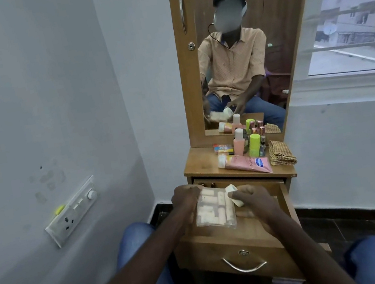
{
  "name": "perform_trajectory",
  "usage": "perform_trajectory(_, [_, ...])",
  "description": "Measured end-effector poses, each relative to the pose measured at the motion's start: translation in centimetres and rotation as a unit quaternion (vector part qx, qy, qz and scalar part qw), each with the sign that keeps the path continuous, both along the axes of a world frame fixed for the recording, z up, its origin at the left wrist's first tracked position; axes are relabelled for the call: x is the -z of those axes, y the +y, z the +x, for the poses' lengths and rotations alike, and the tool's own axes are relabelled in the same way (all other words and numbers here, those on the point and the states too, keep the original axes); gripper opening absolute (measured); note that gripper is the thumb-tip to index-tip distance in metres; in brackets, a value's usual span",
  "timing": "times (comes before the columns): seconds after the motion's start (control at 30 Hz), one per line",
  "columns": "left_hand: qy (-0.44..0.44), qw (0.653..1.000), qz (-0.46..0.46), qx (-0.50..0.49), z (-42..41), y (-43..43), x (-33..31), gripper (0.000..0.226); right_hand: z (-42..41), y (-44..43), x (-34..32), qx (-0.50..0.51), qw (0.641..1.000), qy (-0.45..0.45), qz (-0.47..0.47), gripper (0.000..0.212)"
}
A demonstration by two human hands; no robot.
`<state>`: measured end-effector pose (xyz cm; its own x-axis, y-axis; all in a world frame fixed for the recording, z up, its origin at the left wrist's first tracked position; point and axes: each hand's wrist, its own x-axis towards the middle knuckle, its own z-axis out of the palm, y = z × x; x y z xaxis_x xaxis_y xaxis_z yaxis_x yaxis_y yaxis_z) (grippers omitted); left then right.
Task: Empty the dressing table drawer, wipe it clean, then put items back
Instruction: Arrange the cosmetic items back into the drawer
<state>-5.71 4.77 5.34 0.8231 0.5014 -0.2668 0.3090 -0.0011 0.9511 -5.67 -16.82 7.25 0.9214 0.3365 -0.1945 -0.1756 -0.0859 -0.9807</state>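
**Over the open drawer: both hands loaded**

At the pulled-out drawer [214,249], the left hand [186,198] is curled on the far-left corner of the clear box [214,209] of pale rolls. It looks like a grip, but the fingertips are hidden behind the box edge. The box sits over the drawer cavity, tilted slightly; can't tell if it is resting inside or lifted. The right hand [253,200] grasps a small white jar [234,196], held just above the box's right edge.

On the table [200,164] behind the drawer:
- pink tube [244,163] lying flat near the front edge
- pink bottle [239,144] and green bottle [254,144] upright, side by side
- small dark bottles beside the green one, too small to identify
- folded checked cloth [281,153] at the right end
- coloured packet [222,147] at the back, by the mirror [242,58]
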Motion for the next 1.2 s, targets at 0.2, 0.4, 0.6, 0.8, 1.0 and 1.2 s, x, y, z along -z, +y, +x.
perform_trajectory(0.2, [0.03, 0.992, 0.12, -0.023, 0.0, -2.2, 1.7, 0.017, -0.1, -0.5, 2.9, 0.026, 0.998, 0.055, 0.01, 0.029])
perform_trajectory(0.4, [0.072, 0.971, 0.227, -0.002, 0.3, -2.9, 2.5, 0.024, 1.7, -0.1, 5.1, 0.054, 0.995, 0.076, -0.024, 0.029])
perform_trajectory(0.6, [0.123, 0.921, 0.359, 0.086, -0.3, -3.6, 2.5, 0.021, 2.7, 0.8, 6.4, 0.072, 0.988, 0.094, -0.099, 0.058])
perform_trajectory(0.8, [0.15, 0.9, 0.383, 0.146, -0.1, -3.9, 2.9, 0.018, 3.8, 1.9, 6.6, 0.076, 0.982, 0.139, -0.098, 0.055])
perform_trajectory(1.0, [0.169, 0.883, 0.391, 0.196, 0.0, -3.8, 3.2, 0.026, 3.8, 2.8, 6.4, 0.061, 0.978, 0.157, -0.126, 0.052])
perform_trajectory(1.2, [0.199, 0.862, 0.396, 0.246, 0.1, -3.7, 3.1, 0.045, 4.1, 2.9, 6.5, 0.049, 0.977, 0.15, -0.14, 0.052])
